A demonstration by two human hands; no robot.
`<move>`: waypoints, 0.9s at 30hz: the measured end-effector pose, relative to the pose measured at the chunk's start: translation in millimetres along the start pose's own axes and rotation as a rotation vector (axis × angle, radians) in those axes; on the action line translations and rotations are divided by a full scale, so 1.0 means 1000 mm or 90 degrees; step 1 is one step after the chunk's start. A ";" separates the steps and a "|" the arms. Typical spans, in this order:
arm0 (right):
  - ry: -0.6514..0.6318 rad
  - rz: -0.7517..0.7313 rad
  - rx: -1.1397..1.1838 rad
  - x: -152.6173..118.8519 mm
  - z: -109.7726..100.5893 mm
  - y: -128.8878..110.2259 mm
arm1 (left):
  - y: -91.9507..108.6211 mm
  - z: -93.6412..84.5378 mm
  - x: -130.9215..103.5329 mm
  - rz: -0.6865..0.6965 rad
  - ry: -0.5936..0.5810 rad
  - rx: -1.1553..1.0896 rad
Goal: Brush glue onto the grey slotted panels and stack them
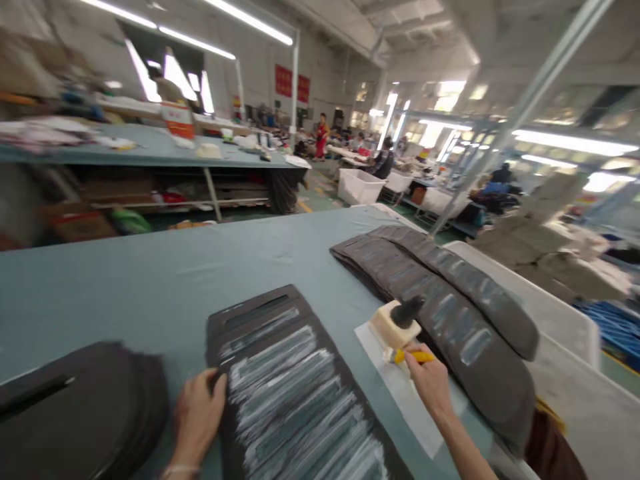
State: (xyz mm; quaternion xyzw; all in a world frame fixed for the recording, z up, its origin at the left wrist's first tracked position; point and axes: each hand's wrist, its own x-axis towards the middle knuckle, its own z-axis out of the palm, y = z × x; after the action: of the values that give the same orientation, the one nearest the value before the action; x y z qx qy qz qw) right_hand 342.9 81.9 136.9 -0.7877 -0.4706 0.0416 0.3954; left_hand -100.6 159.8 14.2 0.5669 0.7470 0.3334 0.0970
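A dark grey panel [227,327] with slots, smeared with white streaks, lies on the table in front of me. At its left edge is my left hand [197,413], fingers curled and thumb closed against the panel's edge. My right hand [427,380] grips a small brush [400,356] by its yellow handle; its whitish bristles point left. The brush is over a white sheet [410,407], just in front of a cream block-shaped container [387,325] with a black knob-like piece [407,310] on top.
Dark grey pieces [85,407] are stacked at left. More streaked panels [430,293] overlap at right, beside a white bin [570,320]. Beyond the blue-green tabletop [125,280] stands another worktable [145,143]. Several people are farther back, one in red [322,137].
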 end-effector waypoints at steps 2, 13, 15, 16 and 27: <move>-0.081 -0.039 0.056 0.005 0.038 -0.040 | 0.003 0.000 0.008 0.012 -0.001 0.024; -0.334 -0.254 0.163 -0.039 0.247 -0.224 | 0.002 0.008 0.039 0.006 0.037 0.034; -0.355 -0.304 0.133 -0.051 0.265 -0.234 | 0.000 0.008 0.039 0.024 0.045 0.041; -0.363 -0.325 0.119 -0.053 0.270 -0.235 | 0.000 0.008 0.039 0.031 0.050 0.044; -0.174 -0.285 -0.066 0.035 0.237 -0.181 | 0.002 0.005 0.039 0.021 0.059 0.039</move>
State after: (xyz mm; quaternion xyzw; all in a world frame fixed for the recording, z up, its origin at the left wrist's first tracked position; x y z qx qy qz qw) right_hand 130.6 291.3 105.5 -0.6702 -0.6836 0.0350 0.2868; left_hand -109.6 197.2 20.6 0.5655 0.7513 0.3380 0.0394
